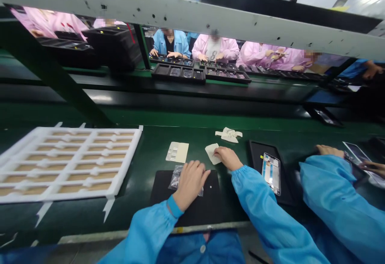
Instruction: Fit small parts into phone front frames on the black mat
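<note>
My left hand (192,183) lies over a small clear plastic bag (175,177) on a black mat (186,212), fingers stretched out and thumb apart. The hand covers most of the bag, so its contents do not show. Closed at the fingertips, my right hand (230,158) has the edge of a small off-white paper piece (212,154) in its fingers, just beyond the mat. A cream sheet with clear strips (177,152) lies beyond my left hand. Farther back is a crumpled whitish scrap (229,135).
At the left sits a white foam frame (116,175) with several compartments. A black tray (255,151) to the right holds a phone frame (271,173). A co-worker's blue sleeve (327,179) is close on the right. Across the line, several people work at black trays (177,75) under a shelf beam.
</note>
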Demonstrator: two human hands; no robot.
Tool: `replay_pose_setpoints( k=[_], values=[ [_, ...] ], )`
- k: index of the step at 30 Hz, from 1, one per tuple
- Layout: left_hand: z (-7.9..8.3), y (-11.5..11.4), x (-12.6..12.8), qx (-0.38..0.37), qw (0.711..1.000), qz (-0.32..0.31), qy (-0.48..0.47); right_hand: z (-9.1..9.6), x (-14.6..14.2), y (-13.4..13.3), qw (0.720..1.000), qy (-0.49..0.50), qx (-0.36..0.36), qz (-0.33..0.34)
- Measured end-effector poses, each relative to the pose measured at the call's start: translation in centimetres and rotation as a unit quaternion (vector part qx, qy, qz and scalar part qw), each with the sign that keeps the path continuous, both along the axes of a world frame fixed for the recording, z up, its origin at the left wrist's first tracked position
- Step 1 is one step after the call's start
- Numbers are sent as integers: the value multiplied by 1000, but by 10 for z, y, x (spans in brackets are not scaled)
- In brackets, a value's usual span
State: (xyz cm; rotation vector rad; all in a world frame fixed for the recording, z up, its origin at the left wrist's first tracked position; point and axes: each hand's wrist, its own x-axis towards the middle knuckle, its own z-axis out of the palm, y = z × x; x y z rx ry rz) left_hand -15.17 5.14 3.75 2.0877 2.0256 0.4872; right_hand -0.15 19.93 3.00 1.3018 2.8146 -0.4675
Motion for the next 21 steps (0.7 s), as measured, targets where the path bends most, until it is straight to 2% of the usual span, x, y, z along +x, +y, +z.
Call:
replay_pose_setpoints(
  k=[4,6,10,21],
  values=[
    [-20,38,18,20,1000,-14,-1,0,2,0,1000,0,4,-10],
    [-32,50,21,16,1000,-12,-2,-2,3,-1,1000,4,3,-14],
    [-47,57,17,17,1000,-15,-4,-8,4,-1,1000,19,-6,-12],
    [-61,76,1,9,1000,-23,-15,-19,3,-1,999,33,-6,7]
  ],
)
